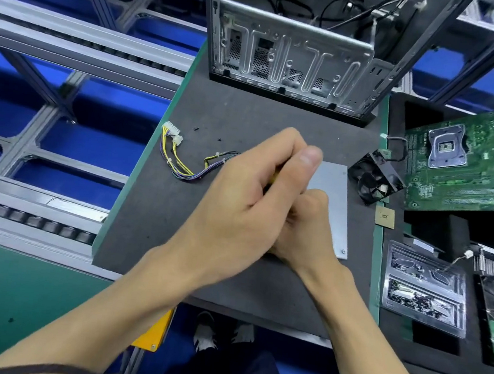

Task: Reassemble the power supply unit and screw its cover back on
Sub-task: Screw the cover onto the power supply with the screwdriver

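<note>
Head view: left hand (251,187) curled round yellow-handled tool (274,176), mostly hidden. Right hand (306,223) curled beneath it, over grey power supply cover (334,202) on dark mat (150,222); its hold unclear. One cable bundle (181,161), two loose black screws (196,128), one fan (376,179), one motherboard (467,167).

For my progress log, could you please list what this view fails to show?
- Head view: tool under the left hand, hidden by curled fingers; only a yellow sliver shows.
- Most of the grey cover, covered by both hands; right hand grip unclear.
- Loose screws on the mat: too small to type.
</note>
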Demonstrator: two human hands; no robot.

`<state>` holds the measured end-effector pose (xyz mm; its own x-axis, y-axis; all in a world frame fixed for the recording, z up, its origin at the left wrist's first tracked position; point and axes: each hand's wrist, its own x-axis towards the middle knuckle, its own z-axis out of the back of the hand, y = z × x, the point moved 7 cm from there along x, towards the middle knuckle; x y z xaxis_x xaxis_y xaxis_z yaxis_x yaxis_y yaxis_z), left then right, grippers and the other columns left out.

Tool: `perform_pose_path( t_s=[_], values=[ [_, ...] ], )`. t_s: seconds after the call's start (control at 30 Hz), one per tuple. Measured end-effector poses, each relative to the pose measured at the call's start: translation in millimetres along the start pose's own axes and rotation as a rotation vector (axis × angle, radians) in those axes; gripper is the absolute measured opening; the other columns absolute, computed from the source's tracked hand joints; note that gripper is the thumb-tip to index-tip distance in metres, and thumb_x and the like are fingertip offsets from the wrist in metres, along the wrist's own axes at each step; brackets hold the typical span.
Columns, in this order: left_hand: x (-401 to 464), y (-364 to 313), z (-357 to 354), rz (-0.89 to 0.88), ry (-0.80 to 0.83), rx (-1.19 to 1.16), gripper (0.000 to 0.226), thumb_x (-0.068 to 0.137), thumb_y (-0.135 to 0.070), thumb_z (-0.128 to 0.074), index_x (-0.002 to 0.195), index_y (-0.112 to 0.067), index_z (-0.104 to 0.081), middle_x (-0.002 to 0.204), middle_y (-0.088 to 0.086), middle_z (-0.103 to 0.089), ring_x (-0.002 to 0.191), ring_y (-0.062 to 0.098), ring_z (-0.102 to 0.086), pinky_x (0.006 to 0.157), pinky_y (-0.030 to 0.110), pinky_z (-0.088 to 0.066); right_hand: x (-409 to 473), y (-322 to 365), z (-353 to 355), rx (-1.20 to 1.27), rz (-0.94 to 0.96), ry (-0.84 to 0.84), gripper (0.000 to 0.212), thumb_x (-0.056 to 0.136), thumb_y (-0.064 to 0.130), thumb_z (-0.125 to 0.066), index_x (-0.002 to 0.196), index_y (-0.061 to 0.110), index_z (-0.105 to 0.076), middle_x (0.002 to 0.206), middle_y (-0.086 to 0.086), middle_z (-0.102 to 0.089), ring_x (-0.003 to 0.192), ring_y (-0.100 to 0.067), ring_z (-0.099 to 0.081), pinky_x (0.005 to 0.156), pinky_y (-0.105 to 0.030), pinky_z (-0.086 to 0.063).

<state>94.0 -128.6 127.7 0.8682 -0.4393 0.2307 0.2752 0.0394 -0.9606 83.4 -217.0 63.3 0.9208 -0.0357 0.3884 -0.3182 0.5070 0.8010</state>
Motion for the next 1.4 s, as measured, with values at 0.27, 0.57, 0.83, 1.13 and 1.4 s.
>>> perform_pose_path(
  t_s=[0.27, 0.57, 0.83, 1.13, 1.4],
  values=[
    [13, 1, 7, -0.028, 0.033, -0.243, 0.047, 0.099, -0.025, -0.041, 0.055, -0.019, -0.026, 0.048, 0.002, -0.024, 0.046, 0.025, -0.021, 0.05, 0.034, -0.022, -6, -14, -1, 0.217, -0.14, 0.406, 0.026, 0.089, 0.019, -0.069, 0.083, 0.043, -0.063, 0.07, -0.001, -0.06, 0.062, -0.012, -0.053, 0.054, -0.035, -0.047],
    [14, 9, -7, 0.066, 0.166, -0.205, 0.042, 0.103, -0.018, -0.043, 0.063, -0.006, -0.044, 0.052, 0.004, -0.036, 0.042, 0.02, -0.032, 0.045, 0.029, -0.026, -14, -34, -1, 0.16, -0.212, 0.391, 0.04, 0.089, 0.016, -0.078, 0.074, 0.052, -0.07, 0.068, 0.024, -0.066, 0.057, 0.0, -0.06, 0.06, -0.009, -0.041],
    [10, 21, 0, 0.089, 0.123, -0.115, 0.009, 0.091, -0.017, -0.066, 0.086, -0.012, -0.061, 0.078, 0.013, -0.059, 0.062, 0.022, -0.058, 0.06, 0.035, -0.049, -16, -45, -4, 0.169, -0.263, 0.329, 0.024, 0.088, 0.021, -0.081, 0.075, 0.019, -0.061, 0.061, 0.012, -0.062, 0.047, -0.011, -0.058, 0.051, -0.02, -0.045],
    [7, 9, 6, -0.022, 0.218, 0.04, 0.043, 0.085, -0.009, -0.076, 0.126, -0.015, -0.066, 0.091, 0.023, -0.049, 0.083, 0.031, -0.056, 0.077, 0.024, -0.05, -9, -42, -1, 0.239, -0.29, 0.34, 0.036, 0.087, 0.012, -0.08, 0.072, 0.042, -0.066, 0.066, 0.003, -0.064, 0.055, -0.026, -0.06, 0.058, -0.038, -0.051],
    [1, 15, 15, -0.009, 0.201, -0.025, 0.037, 0.094, 0.002, -0.067, 0.128, -0.004, -0.055, 0.1, 0.008, -0.078, 0.096, 0.02, -0.074, 0.083, 0.023, -0.054, -15, -47, -3, 0.296, -0.334, 0.353, 0.019, 0.087, 0.013, -0.081, 0.073, 0.022, -0.073, 0.06, 0.008, -0.062, 0.046, -0.004, -0.053, 0.047, -0.016, -0.044]
  ],
)
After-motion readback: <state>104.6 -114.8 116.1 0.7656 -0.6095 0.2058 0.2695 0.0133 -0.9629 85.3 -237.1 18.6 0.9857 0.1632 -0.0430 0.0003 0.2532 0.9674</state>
